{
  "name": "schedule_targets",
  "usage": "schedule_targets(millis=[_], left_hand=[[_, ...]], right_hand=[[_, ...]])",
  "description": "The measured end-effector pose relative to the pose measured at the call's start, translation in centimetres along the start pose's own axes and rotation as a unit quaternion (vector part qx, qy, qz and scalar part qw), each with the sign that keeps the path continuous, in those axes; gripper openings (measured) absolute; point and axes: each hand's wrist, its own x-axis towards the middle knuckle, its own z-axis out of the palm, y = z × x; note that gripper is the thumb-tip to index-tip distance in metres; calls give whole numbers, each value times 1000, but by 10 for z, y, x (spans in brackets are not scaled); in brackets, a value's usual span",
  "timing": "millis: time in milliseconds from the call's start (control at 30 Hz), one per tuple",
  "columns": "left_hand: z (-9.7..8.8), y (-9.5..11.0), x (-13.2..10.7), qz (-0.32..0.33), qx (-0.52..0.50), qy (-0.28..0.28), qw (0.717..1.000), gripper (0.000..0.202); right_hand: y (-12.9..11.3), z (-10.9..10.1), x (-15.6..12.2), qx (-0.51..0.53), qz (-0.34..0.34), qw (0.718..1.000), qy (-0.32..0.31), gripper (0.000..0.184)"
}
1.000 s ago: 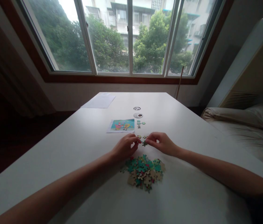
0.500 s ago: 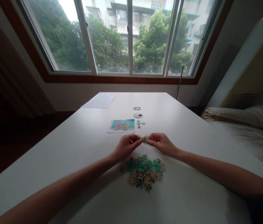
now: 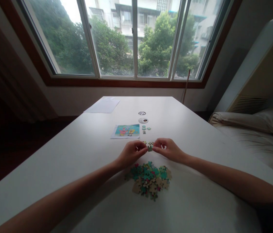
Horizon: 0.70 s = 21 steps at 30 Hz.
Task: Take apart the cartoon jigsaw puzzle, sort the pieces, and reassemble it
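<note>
Between the fingertips of both hands is a green jigsaw puzzle piece (image 3: 150,148). My left hand (image 3: 133,152) pinches its left side with thumb and fingers, and my right hand (image 3: 166,149) pinches the right side. Just beyond the held piece lie a few small puzzle pieces (image 3: 150,143), partly hidden by the fingers. Nearer to me, below the hands, is a loose pile of puzzle pieces (image 3: 151,178), teal, beige and some pink. A few separate pieces (image 3: 144,128) rest beyond my hands, beside the picture card (image 3: 127,130).
The white table (image 3: 83,145) runs toward the window. Two round black-and-white discs (image 3: 143,120) lie near its middle, and white paper sheets (image 3: 102,105) sit at the far left. A pale sofa (image 3: 245,129) stands to the right, a thin stick (image 3: 186,85) by the wall.
The held green piece has come slightly toward me, so the pieces just beyond it show more. Both hands have barely moved.
</note>
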Motion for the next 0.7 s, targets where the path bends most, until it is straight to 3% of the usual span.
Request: schedule_targets(millis=[100, 233, 367, 700], left_hand=[[-4, -4, 1, -2, 12, 9, 1000, 18], [-9, -16, 2, -17, 34, 35, 999, 19], [-11, -23, 3, -27, 44, 41, 998, 18], [-10, -24, 3, -38, 35, 35, 998, 20]], right_hand=[[12, -7, 13, 0, 5, 1000, -3, 22], [45, -17, 44, -57, 72, 995, 26, 26], [70, -18, 70, -102, 109, 989, 13, 25], [70, 3, 83, -193, 50, 980, 22, 15]])
